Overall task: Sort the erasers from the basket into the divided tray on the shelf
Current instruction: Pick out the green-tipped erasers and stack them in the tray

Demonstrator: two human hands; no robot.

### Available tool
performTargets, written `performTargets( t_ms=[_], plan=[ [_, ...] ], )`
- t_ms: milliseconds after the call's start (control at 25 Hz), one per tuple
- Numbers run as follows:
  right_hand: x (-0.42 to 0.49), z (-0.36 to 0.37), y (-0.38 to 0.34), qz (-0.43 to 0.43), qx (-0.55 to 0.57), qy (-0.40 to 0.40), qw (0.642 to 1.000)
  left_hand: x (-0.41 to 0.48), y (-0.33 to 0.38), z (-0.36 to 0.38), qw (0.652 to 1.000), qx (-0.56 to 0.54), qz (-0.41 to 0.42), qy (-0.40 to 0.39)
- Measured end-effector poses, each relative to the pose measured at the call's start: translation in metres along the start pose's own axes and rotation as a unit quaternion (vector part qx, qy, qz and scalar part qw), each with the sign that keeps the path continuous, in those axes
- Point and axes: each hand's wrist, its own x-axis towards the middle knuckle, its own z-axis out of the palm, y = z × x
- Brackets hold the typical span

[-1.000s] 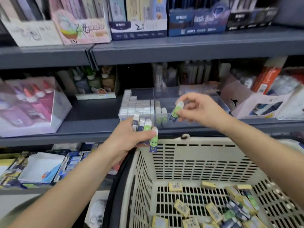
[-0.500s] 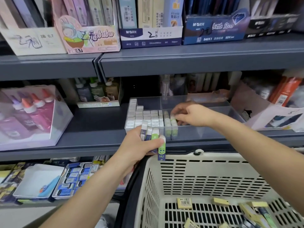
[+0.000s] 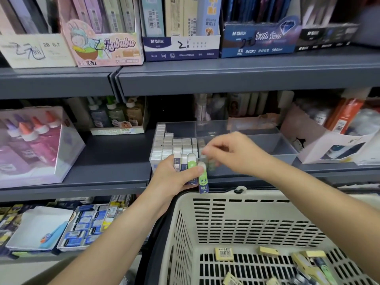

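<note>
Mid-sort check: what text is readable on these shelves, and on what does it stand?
"2B 0.7": cream cardboard box, top shelf.
"0.7": pink cartoon-printed box.
"M&G", handwritten "2": white-and-navy box.
"M&G", "Little Stars", "840X1": blue diamond-printed box.
Too small or blurred: labels on the sleeved erasers in the left hand; barcodes on the yellow erasers in the cream plastic basket.

Right hand (image 3: 232, 154) — out of the tray (image 3: 275, 147) — has pulled back toward the left hand's (image 3: 170, 178) erasers (image 3: 203, 178).
</note>
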Motion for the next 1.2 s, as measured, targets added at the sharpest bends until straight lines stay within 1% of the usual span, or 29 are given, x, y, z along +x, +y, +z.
performTargets(
  t_ms=[80, 200, 240, 280, 360, 400, 440, 480, 640, 880, 920, 1000, 1040, 1080, 1160, 1200],
  plan=[
    [-0.010, 0.008, -0.006, 0.018, 0.035, -0.058, 0.998, -0.002, -0.001, 0.002, 1.000, 0.004, 0.015, -0.023],
    [-0.010, 0.004, -0.005, 0.051, 0.029, -0.074, 0.996, -0.004, -0.003, 0.005, 0.999, 0.000, 0.022, -0.032],
    [-0.006, -0.004, -0.003, 0.057, 0.033, -0.064, 0.996, -0.003, -0.003, 0.005, 0.999, -0.010, 0.021, -0.025],
    [0.000, -0.013, 0.000, 0.062, 0.050, -0.033, 0.996, -0.002, -0.003, 0.004, 1.000, -0.021, 0.018, -0.011],
    [0.015, -0.030, 0.007, 0.075, 0.095, 0.058, 0.991, 0.001, -0.001, 0.001, 0.999, -0.043, 0.012, 0.011],
    [0.023, -0.033, 0.011, 0.079, 0.096, 0.093, 0.988, 0.002, -0.001, 0.000, 0.999, -0.047, 0.009, 0.012],
    [0.030, -0.032, 0.015, 0.082, 0.078, 0.111, 0.987, 0.002, -0.002, -0.001, 0.999, -0.046, 0.004, 0.011],
    [0.036, -0.028, 0.019, 0.086, 0.052, 0.109, 0.989, 0.002, -0.003, -0.001, 0.999, -0.043, -0.002, 0.008],
    [0.048, -0.001, 0.032, 0.121, 0.003, 0.027, 0.992, 0.001, -0.007, 0.000, 0.999, -0.037, -0.018, 0.002],
    [0.046, 0.010, 0.039, 0.117, -0.123, -0.048, 0.984, 0.002, -0.004, 0.003, 0.998, -0.046, -0.038, 0.010],
    [0.044, 0.009, 0.036, 0.107, -0.158, -0.046, 0.980, 0.001, -0.004, 0.004, 0.998, -0.043, -0.034, 0.005],
    [0.037, 0.006, 0.026, 0.069, -0.195, 0.014, 0.978, 0.000, -0.004, 0.005, 0.999, -0.044, -0.025, -0.006],
    [0.032, 0.005, 0.020, 0.046, -0.168, 0.043, 0.984, -0.001, -0.004, 0.005, 0.999, -0.046, -0.023, -0.011],
    [0.027, 0.005, 0.013, 0.028, -0.116, 0.048, 0.992, -0.001, -0.003, 0.004, 0.999, -0.047, -0.022, -0.017],
    [0.014, 0.010, -0.001, 0.016, -0.014, -0.012, 1.000, -0.003, -0.003, 0.005, 0.998, -0.043, -0.020, -0.030],
    [0.009, 0.013, -0.004, 0.019, 0.011, -0.044, 0.999, -0.004, -0.003, 0.006, 0.998, -0.041, -0.018, -0.035]
  ],
)
